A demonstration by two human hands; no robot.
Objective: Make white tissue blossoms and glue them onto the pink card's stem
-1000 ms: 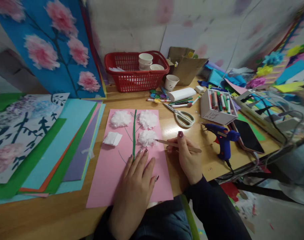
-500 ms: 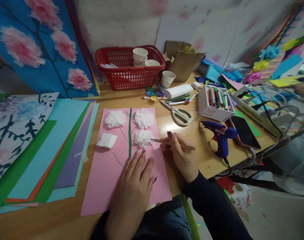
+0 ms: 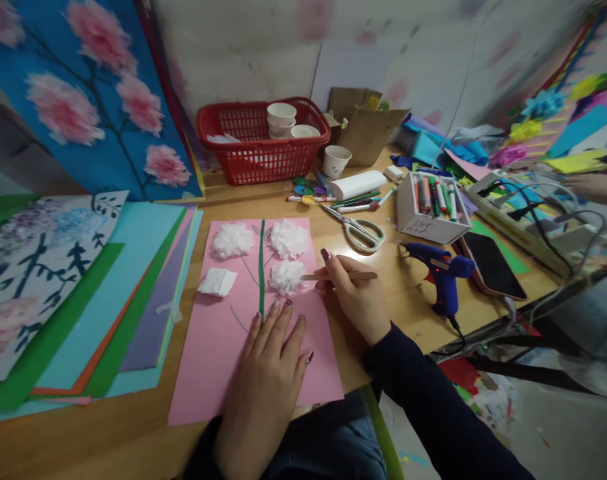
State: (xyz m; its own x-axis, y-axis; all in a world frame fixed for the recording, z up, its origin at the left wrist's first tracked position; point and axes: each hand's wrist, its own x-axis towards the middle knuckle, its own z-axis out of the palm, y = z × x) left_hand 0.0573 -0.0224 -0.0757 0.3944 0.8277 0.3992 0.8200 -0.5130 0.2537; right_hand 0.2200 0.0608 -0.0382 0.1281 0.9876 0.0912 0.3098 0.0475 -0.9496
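Note:
On the pink sheet (image 3: pixel 208 373) my left hand (image 3: pixel 268 373) lies flat with its fingers stretched out, over the lower end of a green stem (image 3: pixel 262 267). My right hand (image 3: pixel 358 293) pinches a thin wooden stick (image 3: pixel 360 275). The stick's tip touches the right edge of a white paper flower (image 3: pixel 286 277), or lies just beside it. Two more white paper flowers are glued or laid higher up, one left (image 3: pixel 232 240) and one right (image 3: pixel 288 239) of the stem. A folded white tissue (image 3: pixel 218 282) rests at the sheet's left side, near thin pencil-like lines.
Scissors (image 3: pixel 360 230), a box of markers (image 3: pixel 428 220) and a blue glue gun (image 3: pixel 440 270) lie to the right, beside a phone (image 3: pixel 490 263). Coloured papers (image 3: pixel 148 267) cover the left. Behind stand a red basket (image 3: pixel 263 157) and a paper cup (image 3: pixel 336 161). Another person's hand (image 3: pixel 593 190) shows far right.
The view has shifted slightly. My right hand and the stick have moved a little left along the flower's edge, with the stick's visible end shorter. My left hand stays on the sheet.

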